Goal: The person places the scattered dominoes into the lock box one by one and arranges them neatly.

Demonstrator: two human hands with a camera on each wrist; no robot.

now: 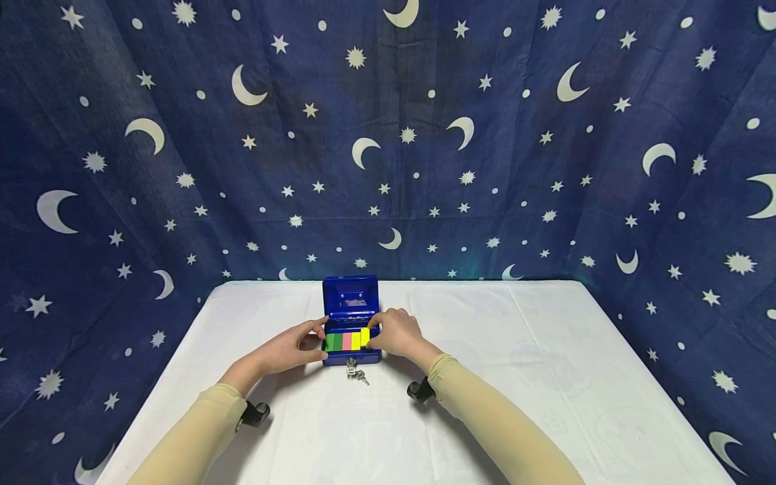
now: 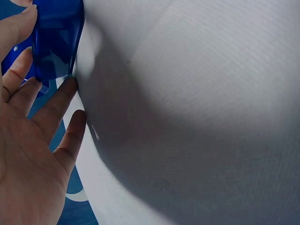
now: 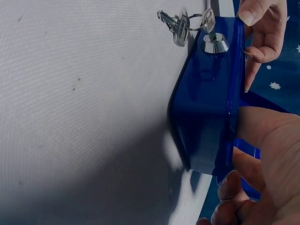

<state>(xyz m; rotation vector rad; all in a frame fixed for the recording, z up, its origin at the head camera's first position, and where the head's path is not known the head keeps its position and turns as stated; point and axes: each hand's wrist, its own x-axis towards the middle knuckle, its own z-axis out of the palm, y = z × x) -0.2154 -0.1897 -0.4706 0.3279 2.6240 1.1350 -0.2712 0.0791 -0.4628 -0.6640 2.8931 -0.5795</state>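
Observation:
A blue metal cash box (image 1: 351,360) stands with its lid (image 1: 350,294) raised. In it lies a row of coloured blocks: green (image 1: 330,342), dark green (image 1: 337,341), pink (image 1: 347,341) and yellow (image 1: 356,341). At the row's right end, my right hand (image 1: 397,333) pinches a brighter yellow block (image 1: 365,337) between thumb and finger, slightly higher than the others. My left hand (image 1: 289,347) touches the box's left side, thumb at the front corner and fairly straight fingers along the rim. Neither wrist view shows the blocks.
Two keys on a ring (image 3: 182,28) hang from the silver lock (image 3: 215,43) on the box's front. White cloth (image 1: 515,377) covers the table. Behind it hangs a dark blue curtain (image 1: 424,249) with moons and stars. Black wrist devices (image 1: 418,391) sit below both hands.

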